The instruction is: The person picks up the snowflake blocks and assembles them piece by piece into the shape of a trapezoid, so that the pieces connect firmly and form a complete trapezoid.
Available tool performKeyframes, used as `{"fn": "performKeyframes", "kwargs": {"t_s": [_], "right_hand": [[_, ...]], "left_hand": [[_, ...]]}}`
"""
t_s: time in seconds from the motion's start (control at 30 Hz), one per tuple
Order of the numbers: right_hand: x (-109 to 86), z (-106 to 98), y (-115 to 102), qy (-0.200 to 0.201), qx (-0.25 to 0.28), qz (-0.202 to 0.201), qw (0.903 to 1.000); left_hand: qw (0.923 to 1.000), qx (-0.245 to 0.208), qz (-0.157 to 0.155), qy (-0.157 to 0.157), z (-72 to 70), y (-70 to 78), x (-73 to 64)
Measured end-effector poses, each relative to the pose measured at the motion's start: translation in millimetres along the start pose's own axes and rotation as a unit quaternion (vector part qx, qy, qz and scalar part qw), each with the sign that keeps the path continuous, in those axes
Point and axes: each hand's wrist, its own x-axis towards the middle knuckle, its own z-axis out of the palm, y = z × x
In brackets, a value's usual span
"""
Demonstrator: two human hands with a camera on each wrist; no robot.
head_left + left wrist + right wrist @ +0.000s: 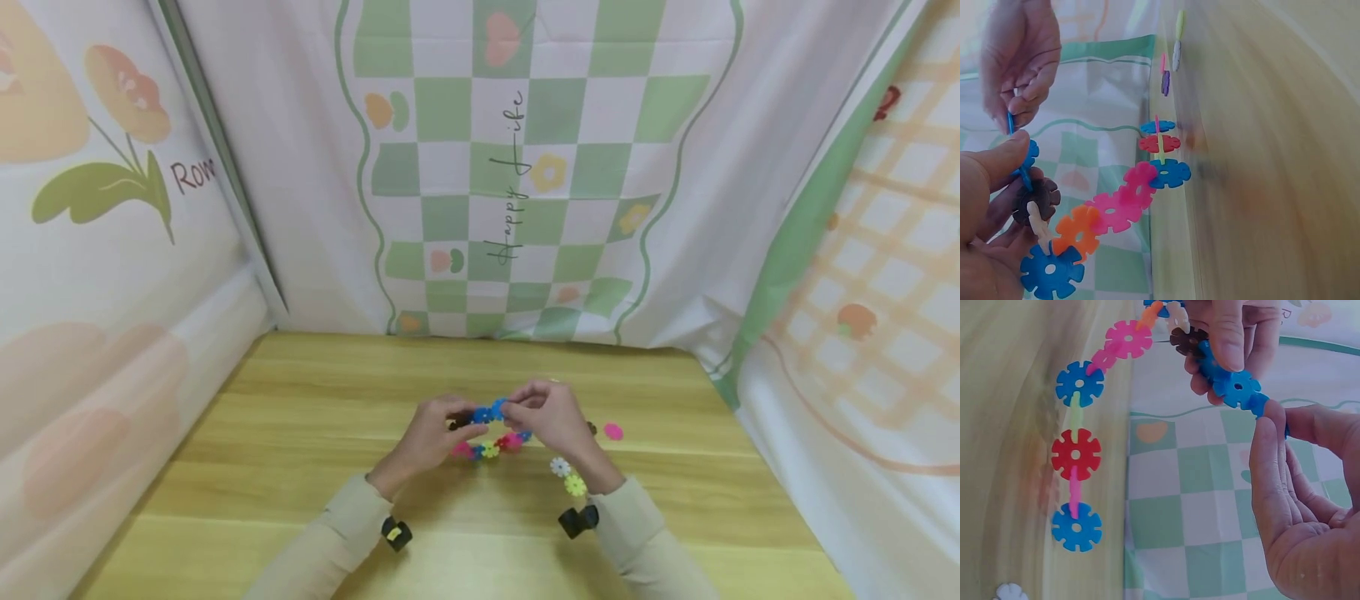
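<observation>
A chain of interlocking notched plastic discs (1088, 450), in blue, red, yellow, pink, orange, white and dark brown, curves down from the hands to the table. My left hand (435, 433) grips its upper end, thumb over the blue discs and fingers behind, near a dark brown disc (1047, 203). To its right, my right hand (551, 417) pinches a small blue disc (1261, 405) between thumb and fingertips at the chain's end. That disc touches the larger blue disc (1239, 389); whether their notches are fully joined is hidden by the fingertips.
Right of the chain lie a loose white disc (559, 467), a yellow disc (575, 485) and a pink disc (613, 432). A dark disc (592, 428) shows partly behind the right wrist. Patterned curtains (510, 167) surround the wooden table (300, 400).
</observation>
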Motion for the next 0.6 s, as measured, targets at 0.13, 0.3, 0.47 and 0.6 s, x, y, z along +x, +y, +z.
{"fn": "performKeyframes", "kwargs": {"t_s": [0.13, 0.3, 0.47, 0.6], "right_hand": [[1.9, -0.4, -4.1, -0.002, 0.008, 0.022, 0.9997], [2.8, -1.4, -7.1, 0.0, 0.025, 0.052, 0.9983], [1.4, 1.5, -7.9, 0.016, 0.059, 0.073, 0.9955], [0.5, 5.5, -7.2, 0.031, 0.068, 0.064, 0.9952]], "left_hand": [[0.9976, 0.036, 0.059, 0.008, 0.2, -0.7, 0.1], [0.9937, 0.05, 0.099, 0.016, 0.4, 0.3, 0.2], [0.9915, 0.054, 0.116, 0.026, 2.1, 1.7, 0.1], [0.9911, 0.061, 0.113, 0.037, 4.2, 1.3, -0.7]]}}
